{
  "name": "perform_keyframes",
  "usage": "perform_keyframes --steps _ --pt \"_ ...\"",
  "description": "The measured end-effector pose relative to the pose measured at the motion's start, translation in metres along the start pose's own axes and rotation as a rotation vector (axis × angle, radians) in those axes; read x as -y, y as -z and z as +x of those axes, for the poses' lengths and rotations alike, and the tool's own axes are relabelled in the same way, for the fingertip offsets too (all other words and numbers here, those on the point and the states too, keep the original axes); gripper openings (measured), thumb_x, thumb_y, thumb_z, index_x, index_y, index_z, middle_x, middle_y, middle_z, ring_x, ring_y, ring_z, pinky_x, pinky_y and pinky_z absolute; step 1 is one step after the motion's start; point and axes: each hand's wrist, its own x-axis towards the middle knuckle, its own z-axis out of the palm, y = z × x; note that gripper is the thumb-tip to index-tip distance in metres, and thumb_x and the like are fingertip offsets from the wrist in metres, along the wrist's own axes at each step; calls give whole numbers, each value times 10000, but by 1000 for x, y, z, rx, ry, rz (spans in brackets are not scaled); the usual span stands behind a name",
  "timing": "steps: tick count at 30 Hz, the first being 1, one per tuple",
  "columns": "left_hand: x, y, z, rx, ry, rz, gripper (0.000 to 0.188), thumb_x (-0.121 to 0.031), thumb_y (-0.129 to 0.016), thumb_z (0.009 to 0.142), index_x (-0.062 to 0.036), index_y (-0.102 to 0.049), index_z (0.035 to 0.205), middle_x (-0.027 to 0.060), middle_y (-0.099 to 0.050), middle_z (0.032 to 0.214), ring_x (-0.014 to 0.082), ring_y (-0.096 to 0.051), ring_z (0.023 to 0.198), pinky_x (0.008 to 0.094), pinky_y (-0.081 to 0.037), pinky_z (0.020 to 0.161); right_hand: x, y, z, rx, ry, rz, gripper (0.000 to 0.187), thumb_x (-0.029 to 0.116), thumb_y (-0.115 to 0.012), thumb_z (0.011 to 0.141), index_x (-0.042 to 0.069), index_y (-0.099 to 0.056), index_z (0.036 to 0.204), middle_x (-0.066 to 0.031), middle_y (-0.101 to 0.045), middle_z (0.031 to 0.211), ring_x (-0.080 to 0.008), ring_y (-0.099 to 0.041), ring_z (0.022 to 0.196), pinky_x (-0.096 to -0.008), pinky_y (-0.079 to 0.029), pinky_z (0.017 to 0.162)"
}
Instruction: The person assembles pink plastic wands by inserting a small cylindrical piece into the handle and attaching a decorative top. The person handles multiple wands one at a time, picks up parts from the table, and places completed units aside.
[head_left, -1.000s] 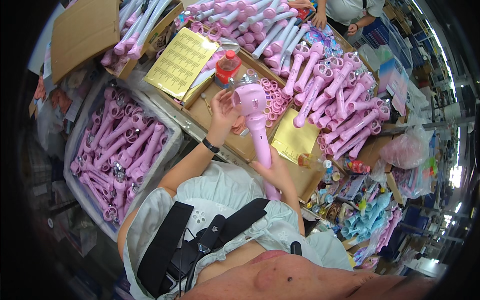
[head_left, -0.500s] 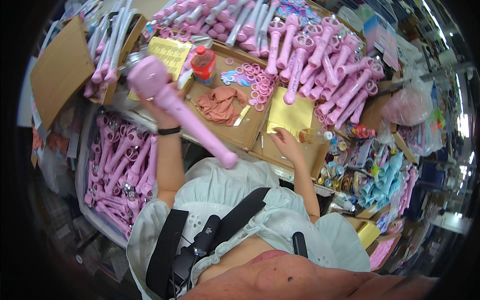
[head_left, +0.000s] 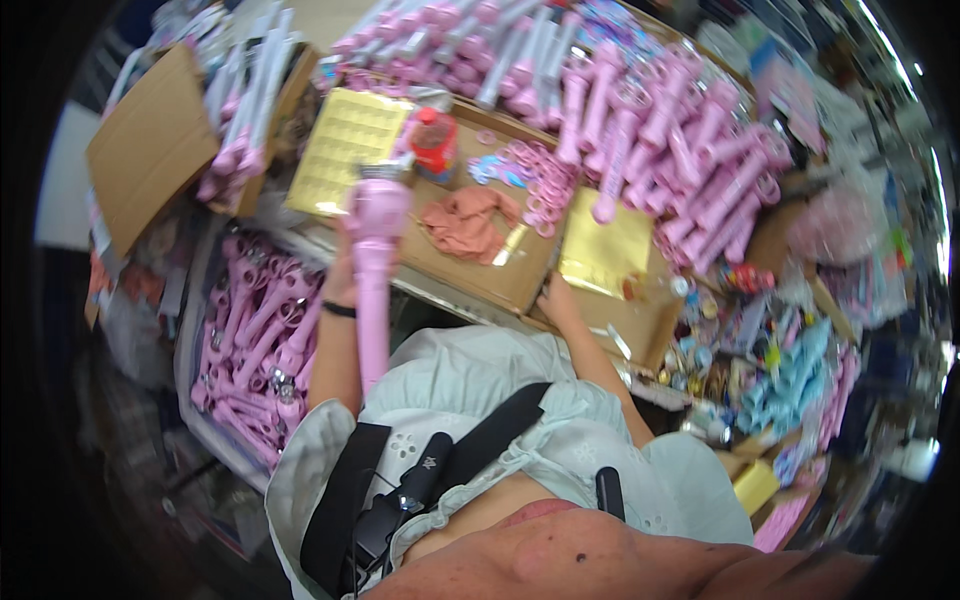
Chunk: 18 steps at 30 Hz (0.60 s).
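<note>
- Your left hand holds the pink wand near its head; the fingers look clamped on it, though the wand hides most of them.
- The wand is in front of you, between the bin of pink wands and the cardboard tray, its silver top pointing away from you.
- Your right hand is beside the tray's near edge; you can't tell there whether the fingers are apart or together.
- Best to grip the pink body, sparing the silver top, and swing clear of the red-capped bottle.
</note>
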Motion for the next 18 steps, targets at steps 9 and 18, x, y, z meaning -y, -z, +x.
perform_keyframes --steps 9,18 --pt "46 -45 33 -15 87 140 433 -371 -464 923 -87 -399 1244 127 -586 1027 205 -647 770 336 -587 565 132 111 -22 -145 112 1048 289 12 -617 724 -1 -517 995 -68 -550 813 -120 -543 696 -283 -471 646" --pt "55 -81 35 13 -88 553 561 -225 -553 899 -104 -251 1356 69 -529 1091 145 -582 875 280 -515 684 213 137 -32 -420 891 443 341 -60 -664 672 24 -538 977 -130 -581 908 -234 -586 745 -304 -503 620"
